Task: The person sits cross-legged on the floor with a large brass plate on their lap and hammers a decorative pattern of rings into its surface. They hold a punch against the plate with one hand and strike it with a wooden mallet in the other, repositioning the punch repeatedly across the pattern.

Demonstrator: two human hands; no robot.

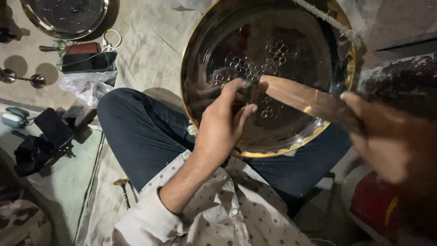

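Observation:
A large shiny brass plate (227, 41) with flower patterns engraved in its middle rests tilted on my lap. My left hand (223, 125) pinches a thin dark punch (246, 93) upright against the plate's face. My right hand (387, 136), blurred and close to the camera at the right, grips a wooden mallet (305, 100) whose head lies by the top of the punch. A rope (325, 18) crosses the plate's upper rim.
Another round metal plate (66, 16) lies on the cloth at top left. Near it sit a dark case with green wire (86, 61), a plastic bag (86, 86), a phone (53, 127) and small brass pieces (22, 78). A red object (373, 200) is at lower right.

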